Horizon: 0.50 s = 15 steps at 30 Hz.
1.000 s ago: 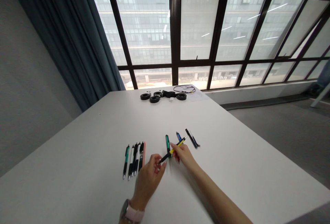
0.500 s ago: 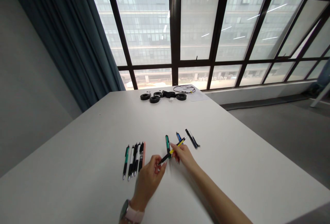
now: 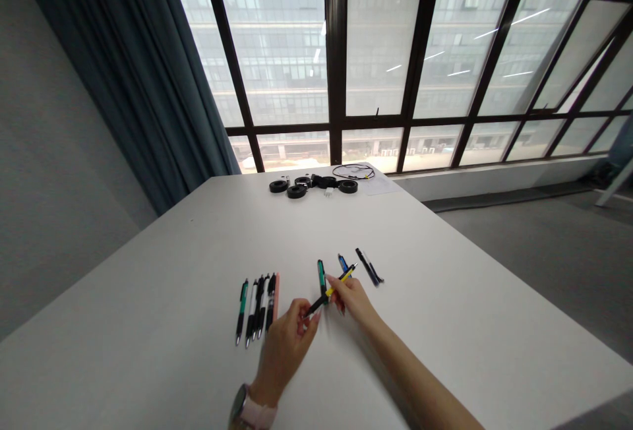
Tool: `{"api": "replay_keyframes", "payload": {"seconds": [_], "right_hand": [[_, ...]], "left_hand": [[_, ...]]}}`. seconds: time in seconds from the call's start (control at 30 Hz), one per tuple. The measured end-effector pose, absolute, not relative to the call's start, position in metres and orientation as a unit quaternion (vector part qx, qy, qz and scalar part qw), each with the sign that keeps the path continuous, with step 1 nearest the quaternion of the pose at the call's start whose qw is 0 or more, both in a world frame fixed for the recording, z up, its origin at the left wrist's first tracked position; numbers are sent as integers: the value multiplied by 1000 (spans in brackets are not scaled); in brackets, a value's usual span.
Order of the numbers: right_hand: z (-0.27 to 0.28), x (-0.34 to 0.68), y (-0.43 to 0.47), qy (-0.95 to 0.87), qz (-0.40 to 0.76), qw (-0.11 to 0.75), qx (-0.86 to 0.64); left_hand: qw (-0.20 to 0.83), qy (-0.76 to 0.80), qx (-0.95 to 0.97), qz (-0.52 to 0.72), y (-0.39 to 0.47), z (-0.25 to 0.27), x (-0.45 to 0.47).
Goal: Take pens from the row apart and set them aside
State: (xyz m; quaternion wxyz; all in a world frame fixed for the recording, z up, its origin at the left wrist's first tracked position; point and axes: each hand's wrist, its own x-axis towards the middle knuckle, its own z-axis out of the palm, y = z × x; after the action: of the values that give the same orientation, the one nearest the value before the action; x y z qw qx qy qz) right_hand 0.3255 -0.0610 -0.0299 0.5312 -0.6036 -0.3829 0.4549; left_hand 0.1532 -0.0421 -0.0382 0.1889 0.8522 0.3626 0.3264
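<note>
A yellow and black pen (image 3: 332, 289) is held slantwise between my two hands, over the white table. My left hand (image 3: 289, 334) pinches its black lower end. My right hand (image 3: 350, 297) grips the yellow part between thumb and fingers. Beneath it lies a green pen (image 3: 321, 273), partly covered by the yellow pen and my right hand. A blue pen (image 3: 343, 260) is just beyond my right hand, also partly hidden. Left of my left hand a row holds a green and black pen (image 3: 242, 311), several black and white pens (image 3: 260, 305) and a pink pen (image 3: 276, 295).
Dark pens (image 3: 368, 267) lie side by side to the right of the blue one. At the far end of the white table (image 3: 188, 272) are several black tape-like rolls (image 3: 297, 191), a coiled black cable (image 3: 353, 171) and a paper sheet (image 3: 380, 184). Windows stand behind.
</note>
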Motion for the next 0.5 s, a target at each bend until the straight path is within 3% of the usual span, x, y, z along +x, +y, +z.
{"api": "replay_keyframes", "payload": {"seconds": [0.5], "right_hand": [[-29, 326, -61, -385, 454, 525, -609]], "left_hand": [[182, 364, 855, 322, -42, -38, 154]]}}
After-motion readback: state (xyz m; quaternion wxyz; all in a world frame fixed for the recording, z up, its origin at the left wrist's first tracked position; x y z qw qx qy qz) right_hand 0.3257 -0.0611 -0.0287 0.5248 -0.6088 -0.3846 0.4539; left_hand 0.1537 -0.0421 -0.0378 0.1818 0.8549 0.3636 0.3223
